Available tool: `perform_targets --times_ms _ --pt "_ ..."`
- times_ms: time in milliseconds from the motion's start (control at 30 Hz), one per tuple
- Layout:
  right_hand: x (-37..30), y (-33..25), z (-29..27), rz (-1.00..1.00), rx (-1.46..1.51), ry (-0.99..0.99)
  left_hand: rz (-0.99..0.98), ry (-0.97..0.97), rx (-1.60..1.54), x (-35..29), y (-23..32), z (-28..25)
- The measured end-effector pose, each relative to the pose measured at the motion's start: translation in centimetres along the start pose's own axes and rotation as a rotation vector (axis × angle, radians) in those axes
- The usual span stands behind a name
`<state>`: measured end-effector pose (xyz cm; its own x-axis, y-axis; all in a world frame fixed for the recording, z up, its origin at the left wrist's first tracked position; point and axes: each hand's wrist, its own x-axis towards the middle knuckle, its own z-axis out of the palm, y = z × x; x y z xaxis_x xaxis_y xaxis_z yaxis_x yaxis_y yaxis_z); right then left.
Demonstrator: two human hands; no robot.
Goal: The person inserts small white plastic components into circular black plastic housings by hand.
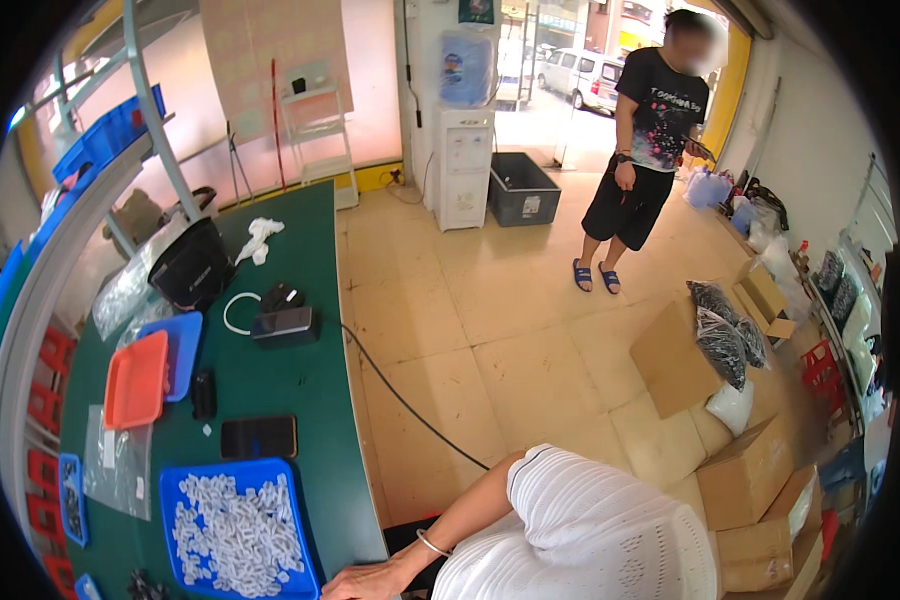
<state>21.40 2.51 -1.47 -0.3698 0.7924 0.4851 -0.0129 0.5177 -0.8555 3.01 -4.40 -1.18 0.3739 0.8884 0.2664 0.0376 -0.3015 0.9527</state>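
My right hand [365,580] rests at the table's edge at the bottom, a bracelet on its wrist. Its visible fingers reach toward the table and look stretched out, with nothing seen in them; the lower part of the hand is cut off. Just left of it, a blue tray [312,560] holds many small white plastic pieces [235,530]. A dark phone [259,437] lies on the green table [315,400] behind that tray. Out of the picture is my left hand.
An orange tray [136,380] overlaps a blue one [185,350]. Farther back are a black device [284,326] with a cable and a black bag [192,265]. A person [660,110] stands on the floor. Cardboard boxes [745,475] and bagged black parts [720,335] lie right.
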Motion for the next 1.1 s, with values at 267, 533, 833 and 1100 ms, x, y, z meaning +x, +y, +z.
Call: perform_targets --times_ms 267,533,833,1100 --pt "0.5 -0.2 0.2 0.130 0.040 -0.010 -0.583 0.349 -0.632 0.5 1.5 0.3" --pt "0.5 0.9 0.4 0.080 0.040 -0.005 -0.455 0.295 -0.464 0.2 1.2 0.5" --pt "0.6 0.7 0.5 0.016 0.058 0.020 -0.549 0.363 -0.597 1.8 3.2 1.3" --pt "0.6 0.6 0.1 0.039 0.116 0.001 -0.575 0.387 -0.599 1.7 3.1 1.4"
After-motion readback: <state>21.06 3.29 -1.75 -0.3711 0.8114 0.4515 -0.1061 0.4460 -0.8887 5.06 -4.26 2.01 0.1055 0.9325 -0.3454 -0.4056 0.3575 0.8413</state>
